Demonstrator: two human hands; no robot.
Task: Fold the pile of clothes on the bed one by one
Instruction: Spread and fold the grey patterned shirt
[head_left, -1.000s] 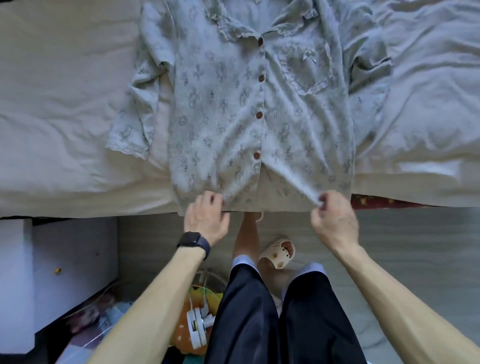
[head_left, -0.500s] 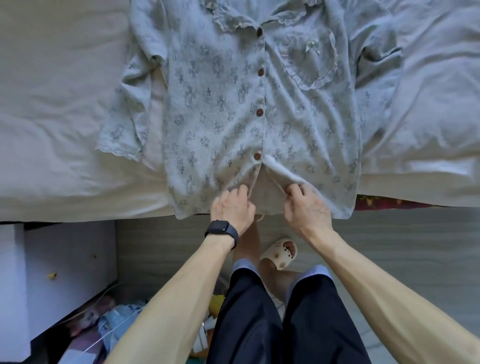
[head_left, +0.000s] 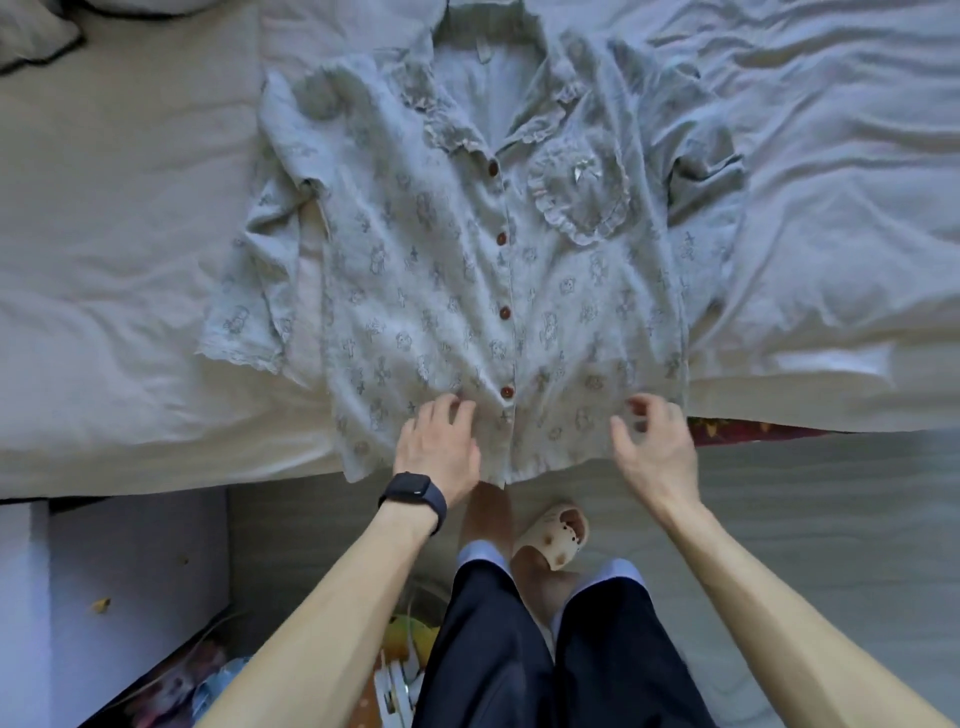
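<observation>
A pale green short-sleeved pyjama shirt (head_left: 441, 291) with a small print, brown buttons, a frilled collar and a frilled chest pocket lies spread front-up on the bed (head_left: 119, 249). Its hem hangs a little over the bed's near edge. My left hand (head_left: 439, 449), with a black watch on the wrist, rests flat on the hem left of the button line. My right hand (head_left: 652, 447) hovers over the hem's right part, fingers curled and apart, holding nothing.
A crumpled grey sheet (head_left: 831, 156) covers the bed's right side. A pillow corner (head_left: 31, 31) shows at the top left. Below the bed are the wooden floor, a white cabinet (head_left: 119, 571), clutter at the lower left and a beige slipper (head_left: 558, 532) by my legs.
Both hands let go of the front edges at the hem's middle. The gap below the last button is now closed. My right hand moved out to the right; the shirt lies flatter.
</observation>
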